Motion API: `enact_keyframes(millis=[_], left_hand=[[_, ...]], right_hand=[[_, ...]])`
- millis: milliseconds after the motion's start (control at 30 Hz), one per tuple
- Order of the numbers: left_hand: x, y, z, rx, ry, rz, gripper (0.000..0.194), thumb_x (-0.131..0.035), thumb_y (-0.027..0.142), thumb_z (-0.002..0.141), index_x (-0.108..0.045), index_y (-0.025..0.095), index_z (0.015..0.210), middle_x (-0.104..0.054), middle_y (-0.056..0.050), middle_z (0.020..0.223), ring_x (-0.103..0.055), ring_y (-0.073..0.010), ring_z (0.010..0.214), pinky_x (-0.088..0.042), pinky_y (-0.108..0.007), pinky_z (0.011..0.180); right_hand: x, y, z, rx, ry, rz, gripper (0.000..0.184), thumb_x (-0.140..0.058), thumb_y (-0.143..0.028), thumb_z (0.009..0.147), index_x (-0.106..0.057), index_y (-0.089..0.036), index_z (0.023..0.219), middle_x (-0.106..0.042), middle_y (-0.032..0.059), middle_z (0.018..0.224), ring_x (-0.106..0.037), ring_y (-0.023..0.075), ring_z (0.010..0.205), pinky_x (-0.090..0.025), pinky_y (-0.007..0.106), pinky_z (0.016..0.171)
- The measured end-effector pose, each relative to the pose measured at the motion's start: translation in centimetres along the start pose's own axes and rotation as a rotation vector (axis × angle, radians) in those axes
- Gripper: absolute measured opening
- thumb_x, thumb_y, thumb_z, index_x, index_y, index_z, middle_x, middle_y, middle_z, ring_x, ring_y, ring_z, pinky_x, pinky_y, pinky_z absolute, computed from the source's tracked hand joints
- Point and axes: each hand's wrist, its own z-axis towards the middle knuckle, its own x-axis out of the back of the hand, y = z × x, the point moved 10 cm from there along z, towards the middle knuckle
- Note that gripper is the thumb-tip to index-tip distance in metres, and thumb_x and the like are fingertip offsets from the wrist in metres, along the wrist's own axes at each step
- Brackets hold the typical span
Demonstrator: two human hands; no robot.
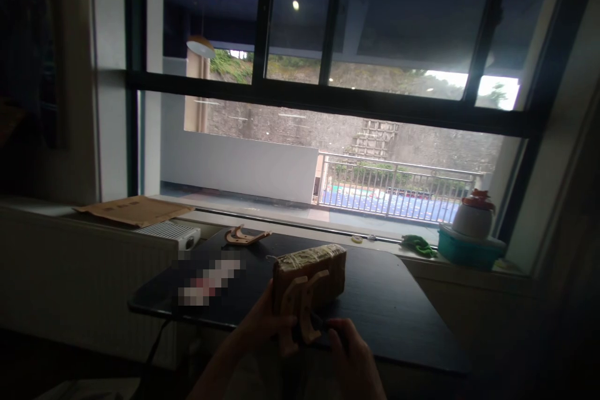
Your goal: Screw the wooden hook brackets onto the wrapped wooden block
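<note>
Near the front edge of the dark table stands a brown box (330, 278) with pale tape across its top. Two curved wooden hooks with holes are in front of its near face, a left hook (287, 328) and a right hook (307, 315). My left hand (265, 319) is closed at the box's left side, its thumb over the left hook. My right hand (351, 344) is closed round a dark-handled tool (323, 323), screwdriver-like, pointing at the right hook. Dim light hides the tool's tip and whether the hooks are fixed to the box.
Another pair of curved wooden pieces (246, 236) lies at the back of the black table (379, 300). A blurred-out item (209, 284) is on the left. Along the sill are a brown envelope (135, 209), a tape roll (357, 239), a green cloth (419, 245) and a teal box (469, 249) under a jug (473, 215).
</note>
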Motion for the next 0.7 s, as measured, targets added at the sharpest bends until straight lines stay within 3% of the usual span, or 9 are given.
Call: enact_keyframes(millis=[167,267,367,533,700], left_hand=[[0.2,-0.2,0.0,-0.009,0.008,0.038,0.078,-0.083,0.023,0.059,-0.046,0.023,0.127,-0.061,-0.01,0.121,-0.053,-0.0357,0.116,-0.048,-0.044,0.094],[0.2,-0.3,0.0,-0.035,0.006,0.028,0.077,-0.083,0.027,0.06,-0.045,0.023,0.126,-0.061,-0.009,0.12,-0.054,-0.035,0.115,-0.048,-0.043,0.093],[0.1,-0.6,-0.1,-0.038,0.003,0.017,0.076,-0.083,0.029,0.06,-0.045,0.024,0.125,-0.062,-0.008,0.115,-0.056,-0.0345,0.111,-0.049,-0.043,0.09],[0.1,-0.5,-0.1,-0.06,-0.01,0.027,0.076,-0.082,0.028,0.061,-0.042,0.024,0.127,-0.061,-0.008,0.116,-0.056,-0.0345,0.111,-0.05,-0.042,0.089],[0.3,-0.4,-0.1,-0.05,0.008,0.058,0.071,-0.08,0.022,0.062,-0.044,0.023,0.124,-0.062,-0.007,0.114,-0.056,-0.0332,0.109,-0.049,-0.042,0.09]], right_hand=[[-0.8,2.4,-0.1,-0.132,-0.005,0.122,0.037,-0.038,-0.047,0.092,-0.063,-0.019,0.091,-0.073,0.0063,0.088,-0.068,0.0212,0.085,-0.052,0.027,0.075],[-0.4,1.8,0.2,-0.147,-0.015,0.109,0.032,-0.042,-0.043,0.089,-0.063,-0.02,0.093,-0.073,0.0067,0.09,-0.069,0.0226,0.086,-0.052,0.029,0.074],[0.4,0.6,0.4,-0.114,-0.006,0.064,0.029,-0.047,-0.029,0.083,-0.059,-0.02,0.108,-0.073,0.0053,0.093,-0.069,0.022,0.085,-0.053,0.03,0.074],[1.6,-2.2,0.5,0.12,0.006,-0.153,0.034,-0.04,-0.015,0.082,-0.061,-0.021,0.108,-0.072,0.005,0.101,-0.07,0.0195,0.088,-0.053,0.027,0.076],[1.7,-3.5,0.0,0.362,0.033,-0.437,0.036,-0.038,-0.014,0.087,-0.066,-0.022,0.107,-0.073,0.0055,0.09,-0.071,0.0197,0.073,-0.054,0.025,0.061]])
